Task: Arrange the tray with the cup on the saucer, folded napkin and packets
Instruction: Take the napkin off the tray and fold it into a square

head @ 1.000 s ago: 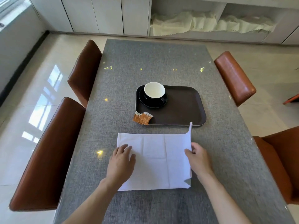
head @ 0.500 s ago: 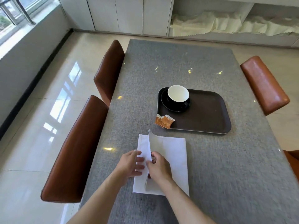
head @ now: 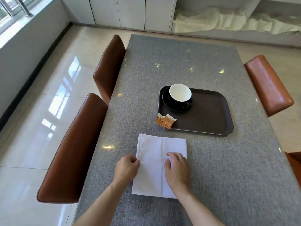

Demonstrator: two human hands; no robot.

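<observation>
Bright daylight from the window glares off the floor (wide-angle edges bend).

Napkin now folded flat, narrower.

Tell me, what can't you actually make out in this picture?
All in the head view:
- Packets: print too small to read; how many is unclear, they overlap.
- Napkin: near part hidden under the right hand and left hand.
- Cup: hides part of the saucer.
- Right-hand chairs: cut off by the edge.
</observation>
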